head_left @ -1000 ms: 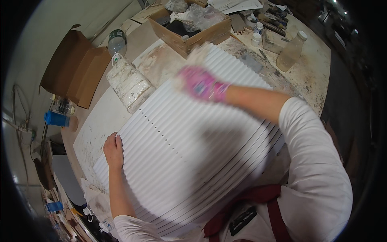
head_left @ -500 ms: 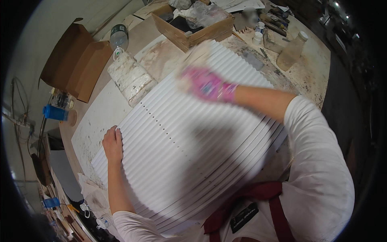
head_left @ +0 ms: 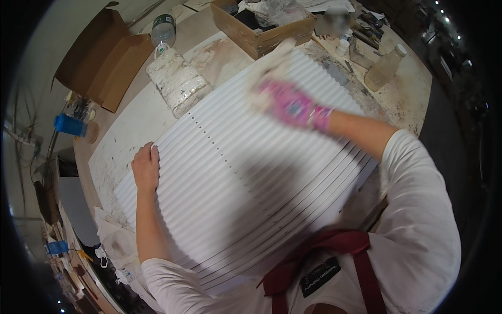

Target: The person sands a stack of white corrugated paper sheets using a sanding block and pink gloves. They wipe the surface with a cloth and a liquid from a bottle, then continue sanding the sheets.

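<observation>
Since the earlier frame, shifts rightward and nearer over the white corrugated panel (head_left: 188, 157) on the stained worktable (head_left: 414, 86) with the pink-gloved right hand (head_left: 293, 106) and its blurred cream cloth (head_left: 269, 68), probably bringing other ridges under it; cannot tell whether pinching or pressing. Rests the bare left hand (head_left: 145, 166) at the panel's left edge with fingers together, grip unclear. Beyond, shows a plastic-wrapped white block (head_left: 178, 83) and open brown cardboard box (head_left: 235, 34).

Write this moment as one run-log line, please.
left hand: bare, on ribbed white panel | right hand: pink-gloved, holding blurred pale cloth
</observation>
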Motion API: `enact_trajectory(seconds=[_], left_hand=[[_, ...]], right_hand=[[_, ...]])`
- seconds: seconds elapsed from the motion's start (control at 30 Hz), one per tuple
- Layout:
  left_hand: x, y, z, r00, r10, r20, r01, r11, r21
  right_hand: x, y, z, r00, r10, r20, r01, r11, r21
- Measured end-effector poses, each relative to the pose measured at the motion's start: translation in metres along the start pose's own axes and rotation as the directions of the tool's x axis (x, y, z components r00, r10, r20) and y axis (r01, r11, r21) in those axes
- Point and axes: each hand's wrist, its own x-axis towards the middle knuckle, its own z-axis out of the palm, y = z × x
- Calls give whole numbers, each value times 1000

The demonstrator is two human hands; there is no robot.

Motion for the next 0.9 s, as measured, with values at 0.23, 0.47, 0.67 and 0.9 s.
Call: enact_trajectory(seconds=[0.23, 0.47, 0.67, 0.9], left_hand=[[-3, -11, 3, 996, -77, 38, 80, 993, -91], [6, -3, 7, 999, 6, 32, -6, 1000, -21], [4, -14, 5, 999, -22, 41, 24, 999, -46], [5, 1, 7, 996, -18, 87, 20, 1000, -21]], right_hand=[[-21, -63, 41, 902, -416, 115, 362, 874, 323], [-65, 90, -2, 982, 178, -55, -187, 936, -299], [-74, -91, 60, 833, -468, -295, 549, 764, 338], [-116, 75, -21, 927, 375, -11, -374, 925, 66]])
